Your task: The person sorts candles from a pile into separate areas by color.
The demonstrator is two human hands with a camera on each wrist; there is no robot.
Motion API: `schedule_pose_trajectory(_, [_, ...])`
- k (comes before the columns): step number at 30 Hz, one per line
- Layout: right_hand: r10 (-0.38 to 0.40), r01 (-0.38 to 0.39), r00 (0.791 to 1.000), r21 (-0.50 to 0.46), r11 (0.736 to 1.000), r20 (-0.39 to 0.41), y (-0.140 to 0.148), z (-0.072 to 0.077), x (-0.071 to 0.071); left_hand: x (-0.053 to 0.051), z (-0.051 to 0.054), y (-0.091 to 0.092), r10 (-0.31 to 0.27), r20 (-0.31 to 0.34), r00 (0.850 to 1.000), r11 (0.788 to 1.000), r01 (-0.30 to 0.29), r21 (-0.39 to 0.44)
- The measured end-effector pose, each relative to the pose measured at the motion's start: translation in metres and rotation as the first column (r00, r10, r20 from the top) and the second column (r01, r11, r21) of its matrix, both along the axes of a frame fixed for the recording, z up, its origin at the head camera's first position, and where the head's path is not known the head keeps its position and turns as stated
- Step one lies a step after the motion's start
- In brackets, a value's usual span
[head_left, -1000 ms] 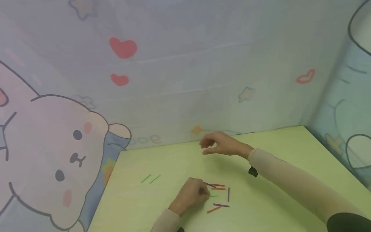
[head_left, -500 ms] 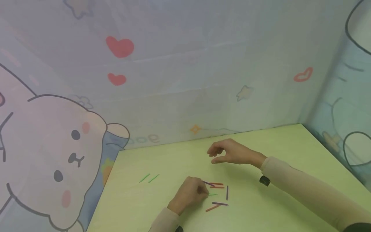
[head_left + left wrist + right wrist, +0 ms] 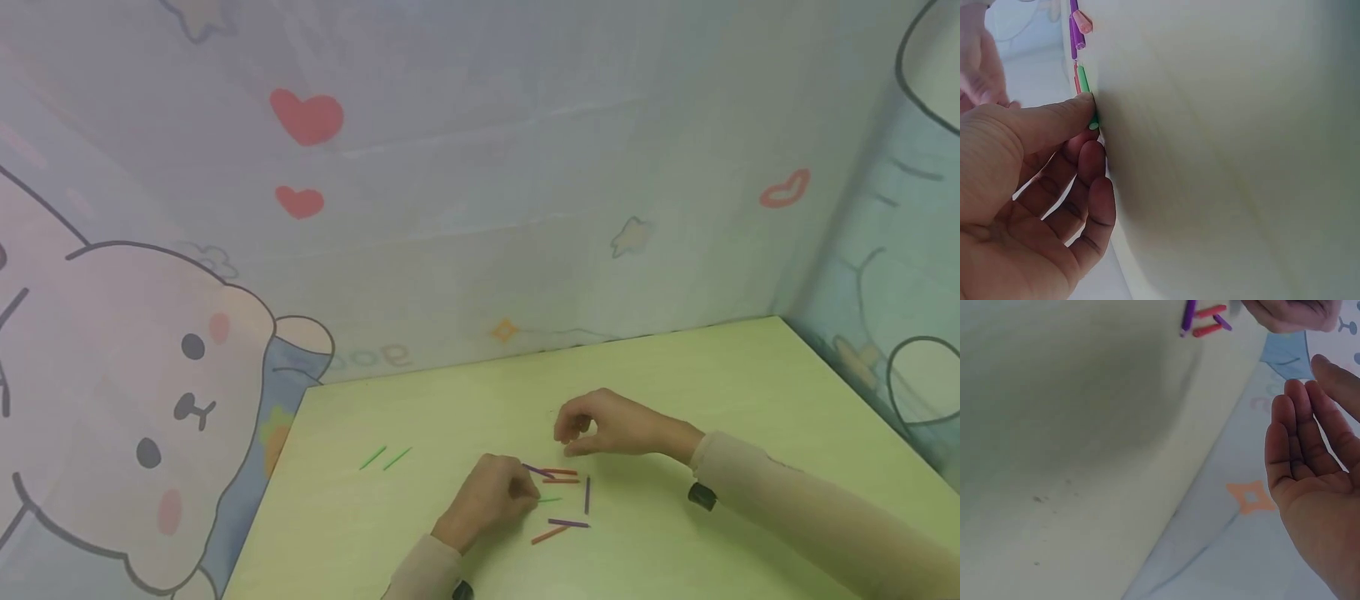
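One green stick (image 3: 1083,79); left hand (image 3: 489,498) pinches it

Playroom-like setting: yellow-green table (image 3: 337,517) against cartoon-printed walls (image 3: 465,167) with 3 red hearts (image 3: 309,117).

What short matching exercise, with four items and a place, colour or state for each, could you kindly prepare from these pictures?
Column 1
1. left hand
2. right hand
3. two loose green sticks
4. large solid heart

Column 2
A. in the air, holding nothing
B. red, printed on the backdrop
C. pinching a green stick
D. side by side, left of the other sticks

Pairs: 1-C, 2-A, 3-D, 4-B
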State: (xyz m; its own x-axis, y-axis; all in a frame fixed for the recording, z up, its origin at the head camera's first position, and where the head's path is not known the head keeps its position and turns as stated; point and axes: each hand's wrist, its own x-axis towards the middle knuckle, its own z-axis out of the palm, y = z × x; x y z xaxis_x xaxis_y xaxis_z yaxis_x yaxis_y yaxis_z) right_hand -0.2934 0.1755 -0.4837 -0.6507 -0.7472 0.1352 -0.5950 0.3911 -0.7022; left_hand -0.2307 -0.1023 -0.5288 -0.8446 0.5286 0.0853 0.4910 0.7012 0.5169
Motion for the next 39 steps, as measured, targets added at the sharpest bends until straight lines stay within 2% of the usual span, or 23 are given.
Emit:
schedule_pose_trajectory(5, [0.045, -0.046, 0.998, 0.024, 0.999, 0.038, 0.006, -0.014, 0.006, -0.001, -0.002, 0.000, -0.010, -0.026, 1.000, 1.000, 0.010, 0.005])
schedule_pose_trajectory(10, [0.109, -0.109, 0.994, 0.024, 0.994, 0.020, 0.011, -0.028, 0.010, -0.002, -0.004, -0.001, -0.004, -0.025, 1.000, 1.000, 0.004, 0.008])
schedule_pose_trajectory(14, [0.187, -0.187, 0.982, -0.003, 0.982, -0.003, 0.013, -0.037, 0.011, -0.002, -0.003, -0.001, -0.002, -0.010, 1.000, 1.000, 0.002, 0.010])
schedule_pose_trajectory(18, [0.237, -0.236, 0.968, 0.014, 0.972, -0.085, 0.013, -0.046, 0.011, -0.001, -0.002, -0.001, 0.003, 0.010, 1.000, 1.000, -0.003, 0.019])
schedule_pose_trajectory(22, [0.235, -0.229, 0.958, 0.054, 0.972, -0.166, 0.011, -0.052, 0.009, -0.001, -0.001, -0.001, 0.004, 0.019, 1.000, 1.000, -0.004, 0.025])
schedule_pose_trajectory(26, [0.207, -0.196, 0.964, 0.081, 0.977, -0.169, 0.010, -0.053, 0.008, -0.002, -0.001, -0.002, -0.016, -0.015, 1.000, 0.999, 0.016, 0.031])
schedule_pose_trajectory(27, [0.198, -0.187, 0.967, 0.087, 0.979, -0.159, 0.010, -0.053, 0.008, -0.007, -0.013, -0.004, -0.032, -0.059, 0.998, 0.999, 0.033, 0.025])
schedule_pose_trajectory(28, [0.191, -0.179, 0.970, 0.093, 0.979, -0.152, 0.010, -0.052, 0.009, -0.008, -0.012, -0.004, -0.042, -0.077, 0.996, 0.999, 0.044, 0.027])
schedule_pose_trajectory(33, [0.166, -0.155, 0.981, 0.107, 0.982, -0.102, 0.011, -0.048, 0.010, -0.007, -0.010, -0.004, -0.044, -0.102, 0.994, 0.999, 0.044, -0.005])
schedule_pose_trajectory(34, [0.163, -0.152, 0.982, 0.108, 0.982, -0.096, 0.011, -0.047, 0.011, -0.001, 0.003, -0.002, -0.032, -0.069, 0.997, 0.999, 0.032, -0.006])
schedule_pose_trajectory(39, [0.144, -0.138, 0.988, 0.105, 0.985, -0.056, 0.011, -0.047, 0.011, -0.002, 0.005, -0.007, -0.016, -0.077, 0.997, 1.000, 0.016, 0.001])
